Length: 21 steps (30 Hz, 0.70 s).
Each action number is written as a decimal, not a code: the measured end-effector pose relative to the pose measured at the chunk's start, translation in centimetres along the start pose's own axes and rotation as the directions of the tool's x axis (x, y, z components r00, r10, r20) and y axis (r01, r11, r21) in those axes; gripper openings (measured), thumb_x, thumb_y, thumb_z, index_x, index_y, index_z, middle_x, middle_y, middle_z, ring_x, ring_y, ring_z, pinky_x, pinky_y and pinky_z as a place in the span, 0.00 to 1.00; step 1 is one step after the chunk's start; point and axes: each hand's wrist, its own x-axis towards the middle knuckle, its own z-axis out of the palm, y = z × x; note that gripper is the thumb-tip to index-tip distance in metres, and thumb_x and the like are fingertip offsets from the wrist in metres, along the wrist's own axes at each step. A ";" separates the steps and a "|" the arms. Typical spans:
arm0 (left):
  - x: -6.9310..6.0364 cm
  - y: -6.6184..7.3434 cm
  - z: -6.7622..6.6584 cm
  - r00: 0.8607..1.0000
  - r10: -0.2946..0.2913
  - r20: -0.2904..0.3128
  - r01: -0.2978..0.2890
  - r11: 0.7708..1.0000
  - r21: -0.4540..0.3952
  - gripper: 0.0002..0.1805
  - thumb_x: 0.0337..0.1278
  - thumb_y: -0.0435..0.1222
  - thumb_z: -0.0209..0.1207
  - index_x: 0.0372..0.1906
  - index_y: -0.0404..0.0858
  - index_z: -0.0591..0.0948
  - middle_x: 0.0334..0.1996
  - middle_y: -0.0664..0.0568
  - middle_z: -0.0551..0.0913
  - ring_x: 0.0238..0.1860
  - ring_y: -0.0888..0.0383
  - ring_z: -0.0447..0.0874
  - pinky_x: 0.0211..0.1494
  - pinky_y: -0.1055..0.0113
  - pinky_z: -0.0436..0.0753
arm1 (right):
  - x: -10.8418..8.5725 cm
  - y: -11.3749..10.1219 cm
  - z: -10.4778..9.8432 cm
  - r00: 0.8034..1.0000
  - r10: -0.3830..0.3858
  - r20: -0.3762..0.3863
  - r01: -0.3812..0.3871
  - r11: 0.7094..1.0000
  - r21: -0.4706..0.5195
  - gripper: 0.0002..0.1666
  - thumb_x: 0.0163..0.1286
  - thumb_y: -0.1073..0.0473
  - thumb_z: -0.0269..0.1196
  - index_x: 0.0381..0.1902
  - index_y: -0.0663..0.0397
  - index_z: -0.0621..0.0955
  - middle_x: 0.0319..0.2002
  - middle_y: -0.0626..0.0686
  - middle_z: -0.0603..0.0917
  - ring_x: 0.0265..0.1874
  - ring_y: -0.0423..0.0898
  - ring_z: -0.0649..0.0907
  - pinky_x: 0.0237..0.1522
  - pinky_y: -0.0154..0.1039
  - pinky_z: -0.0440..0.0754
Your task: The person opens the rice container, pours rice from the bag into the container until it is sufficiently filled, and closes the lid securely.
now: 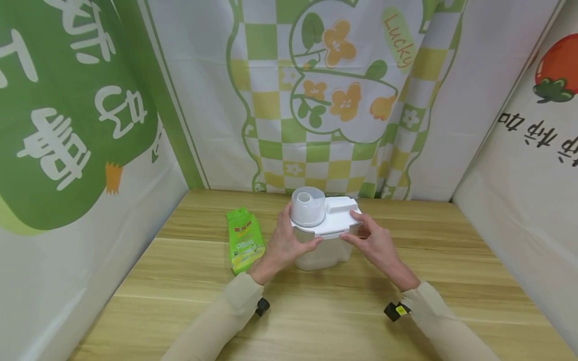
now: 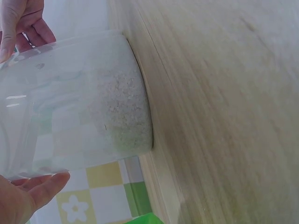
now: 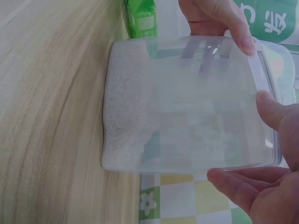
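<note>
A clear plastic storage container (image 1: 319, 253) stands upright on the wooden table, with a layer of white rice (image 3: 128, 102) at its bottom. Its white lid (image 1: 336, 220) is on top, and a translucent round measuring cup (image 1: 308, 208) sits on the lid's left part. My left hand (image 1: 285, 240) grips the left side of the container, thumb along the front rim. From the right, my right hand (image 1: 377, 245) holds the lid's edge, its thumb at the front and its fingers at the side, some of them hidden in the head view.
Left of the container, a green printed bag (image 1: 245, 240) lies on the wooden table (image 1: 316, 316), close to my left wrist. Patterned cloth (image 1: 280, 100) hangs behind the table's back edge, with cloth walls on both sides.
</note>
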 end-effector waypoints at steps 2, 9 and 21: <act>0.0 0.0 0.0 1.000 -0.006 0.000 0.006 1.000 0.003 0.62 0.38 0.49 0.76 0.74 0.34 0.50 0.66 0.37 0.65 0.64 0.44 0.70 0.66 0.51 0.75 | 0.0 0.0 0.0 1.000 0.001 -0.002 -0.001 1.000 -0.003 0.36 0.55 0.55 0.75 0.61 0.55 0.75 0.38 0.63 0.88 0.38 0.56 0.89 0.37 0.45 0.88; 0.0 0.1 0.0 1.000 -0.013 0.003 0.013 1.000 0.005 0.62 0.38 0.50 0.76 0.74 0.34 0.50 0.65 0.37 0.65 0.63 0.44 0.70 0.66 0.51 0.75 | -0.1 0.0 0.0 1.000 0.009 -0.003 -0.009 1.000 -0.009 0.36 0.56 0.53 0.74 0.61 0.54 0.75 0.37 0.62 0.88 0.38 0.56 0.89 0.37 0.45 0.88; 0.0 0.0 0.0 1.000 -0.016 -0.001 0.016 1.000 0.002 0.62 0.38 0.49 0.76 0.74 0.32 0.51 0.65 0.36 0.65 0.64 0.43 0.70 0.67 0.51 0.74 | -0.2 -0.1 0.2 0.999 -0.009 -0.031 0.007 0.999 -0.052 0.35 0.56 0.52 0.75 0.60 0.54 0.76 0.34 0.62 0.89 0.35 0.54 0.89 0.35 0.45 0.87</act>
